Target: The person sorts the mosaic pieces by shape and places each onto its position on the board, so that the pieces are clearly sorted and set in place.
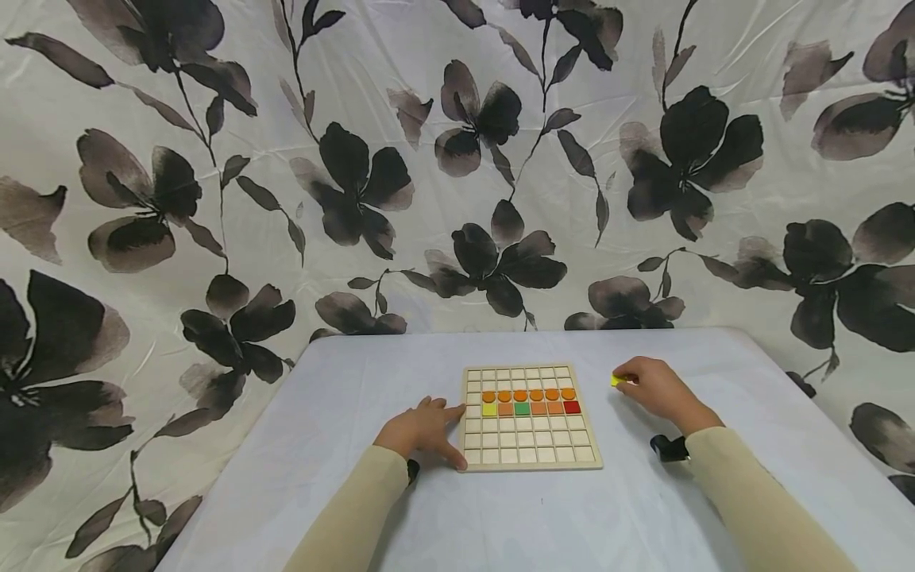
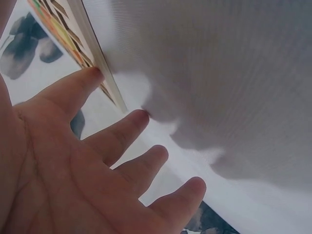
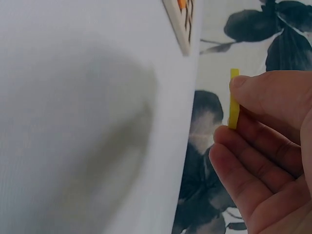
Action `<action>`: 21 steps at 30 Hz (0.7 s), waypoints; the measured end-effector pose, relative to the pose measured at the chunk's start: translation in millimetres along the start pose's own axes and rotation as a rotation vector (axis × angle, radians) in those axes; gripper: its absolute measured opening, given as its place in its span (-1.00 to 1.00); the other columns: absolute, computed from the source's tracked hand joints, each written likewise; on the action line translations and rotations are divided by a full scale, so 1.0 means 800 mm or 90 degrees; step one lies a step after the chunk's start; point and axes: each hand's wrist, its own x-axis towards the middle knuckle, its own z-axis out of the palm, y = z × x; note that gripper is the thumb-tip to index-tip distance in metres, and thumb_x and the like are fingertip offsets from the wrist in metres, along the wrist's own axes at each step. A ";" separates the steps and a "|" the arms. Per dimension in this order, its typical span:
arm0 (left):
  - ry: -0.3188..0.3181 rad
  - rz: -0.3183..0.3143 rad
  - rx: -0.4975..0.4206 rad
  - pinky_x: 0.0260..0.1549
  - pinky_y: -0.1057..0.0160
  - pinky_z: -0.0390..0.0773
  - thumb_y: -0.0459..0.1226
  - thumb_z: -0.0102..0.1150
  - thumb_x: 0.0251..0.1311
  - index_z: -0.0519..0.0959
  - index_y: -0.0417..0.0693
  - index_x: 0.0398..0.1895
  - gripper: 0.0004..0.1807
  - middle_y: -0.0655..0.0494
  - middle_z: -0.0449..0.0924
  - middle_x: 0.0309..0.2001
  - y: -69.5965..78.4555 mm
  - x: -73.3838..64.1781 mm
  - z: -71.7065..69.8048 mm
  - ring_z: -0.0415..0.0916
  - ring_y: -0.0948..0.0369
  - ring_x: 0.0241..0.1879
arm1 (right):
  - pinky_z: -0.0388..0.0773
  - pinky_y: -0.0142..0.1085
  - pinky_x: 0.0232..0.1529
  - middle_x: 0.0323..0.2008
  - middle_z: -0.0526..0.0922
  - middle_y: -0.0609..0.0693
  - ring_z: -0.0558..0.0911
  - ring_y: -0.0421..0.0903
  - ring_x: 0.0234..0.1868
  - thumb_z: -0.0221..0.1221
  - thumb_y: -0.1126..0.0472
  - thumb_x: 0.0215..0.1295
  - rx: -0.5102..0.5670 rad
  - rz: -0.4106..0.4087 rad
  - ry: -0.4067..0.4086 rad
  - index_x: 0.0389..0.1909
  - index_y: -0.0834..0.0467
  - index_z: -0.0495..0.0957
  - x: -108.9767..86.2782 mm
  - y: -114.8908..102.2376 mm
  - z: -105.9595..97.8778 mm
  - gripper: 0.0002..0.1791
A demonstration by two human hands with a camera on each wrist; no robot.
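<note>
A light wooden grid board point(image 1: 532, 467) lies on the table in the head view. One of its rows holds orange discs point(image 1: 520, 396); the row nearer me holds square tiles in yellow, orange, green point(image 1: 522, 409) and red point(image 1: 572, 407). My left hand point(image 1: 422, 429) is spread at the board's left side, its index finger and thumb touching the edge. To the right of the board, my right hand point(image 1: 658, 391) pinches a thin yellow piece point(image 3: 234, 100) between thumb and fingers, above the tabletop. The piece is seen edge-on in the right wrist view, so its full outline is hidden.
White cloth covers the table point(image 1: 343, 365). Behind it hangs a white curtain point(image 1: 400, 302) with dark flowers. A black strap point(image 1: 668, 449) is on the right wrist, and beige sleeves point(image 1: 758, 492) cover both forearms.
</note>
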 end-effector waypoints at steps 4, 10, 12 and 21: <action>0.002 0.000 -0.004 0.35 -0.24 0.20 0.25 0.50 -0.32 0.24 0.27 0.46 0.14 -0.05 0.16 0.46 -0.002 0.001 0.002 -0.03 -0.13 0.50 | 0.58 0.00 0.02 -0.09 0.66 0.13 0.58 0.02 -0.11 0.24 0.23 0.27 -0.001 -0.014 -0.001 -0.02 0.26 0.64 0.003 -0.011 0.007 -0.70; 0.008 0.002 -0.009 0.33 -0.24 0.23 0.26 0.50 -0.33 0.25 0.28 0.45 0.13 -0.04 0.17 0.46 -0.004 0.002 0.004 -0.02 -0.13 0.50 | 0.58 -0.05 0.01 -0.11 0.66 0.09 0.56 -0.02 -0.14 0.26 0.21 0.26 0.000 -0.031 -0.005 -0.04 0.22 0.66 0.006 -0.032 0.019 -0.72; 0.008 0.002 -0.009 0.33 -0.24 0.23 0.26 0.50 -0.33 0.25 0.28 0.45 0.14 -0.04 0.17 0.46 -0.005 0.002 0.005 -0.02 -0.12 0.50 | 0.59 -0.05 0.00 -0.11 0.66 0.08 0.56 -0.04 -0.15 0.26 0.21 0.26 0.000 -0.041 -0.007 -0.04 0.22 0.66 0.007 -0.039 0.022 -0.72; 0.005 0.000 -0.008 0.34 -0.23 0.22 0.25 0.51 -0.32 0.25 0.27 0.45 0.13 -0.03 0.17 0.46 -0.002 0.000 0.003 -0.01 -0.11 0.50 | 0.57 -0.06 0.06 -0.08 0.66 0.01 0.58 -0.07 -0.10 0.24 0.21 0.27 0.020 -0.071 -0.019 -0.04 0.16 0.67 0.017 -0.071 0.044 -0.74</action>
